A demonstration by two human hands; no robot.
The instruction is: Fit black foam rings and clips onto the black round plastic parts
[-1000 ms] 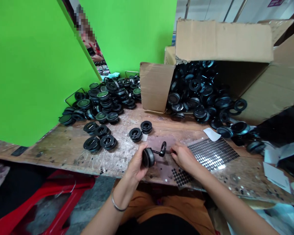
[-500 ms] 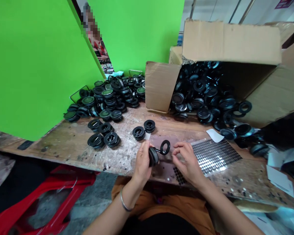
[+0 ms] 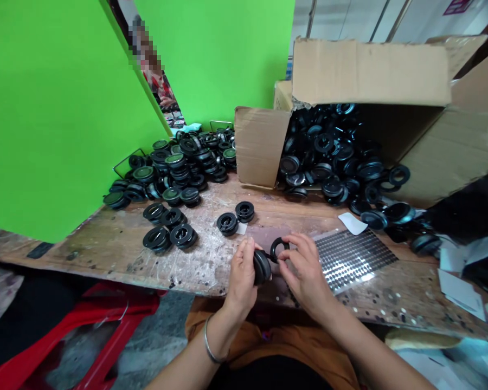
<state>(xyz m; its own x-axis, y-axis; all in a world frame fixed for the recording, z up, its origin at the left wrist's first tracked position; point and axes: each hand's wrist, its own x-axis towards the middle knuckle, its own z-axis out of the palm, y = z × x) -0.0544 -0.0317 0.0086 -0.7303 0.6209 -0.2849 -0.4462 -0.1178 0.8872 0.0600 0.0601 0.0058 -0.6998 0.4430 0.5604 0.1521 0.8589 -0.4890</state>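
Observation:
My left hand is closed around a thick, round black part, held on edge just above the table. A black ring stands out from that part on a short arm. My right hand pinches the ring's right side between thumb and fingertips. Beside the right wrist lies a clear sheet of small dark round dots, partly covered by that hand. Beyond my hands, two similar round black parts rest on the table by a small white paper piece.
Several round parts sit at left, with a larger pile behind them. An open cardboard box on its side spills more parts onto the wooden table. White paper lies near the dot sheet. Green panels stand behind.
My right hand has moved left and taken hold of the ring. The round part in my left hand has shifted slightly right. The whole view has shifted a little.

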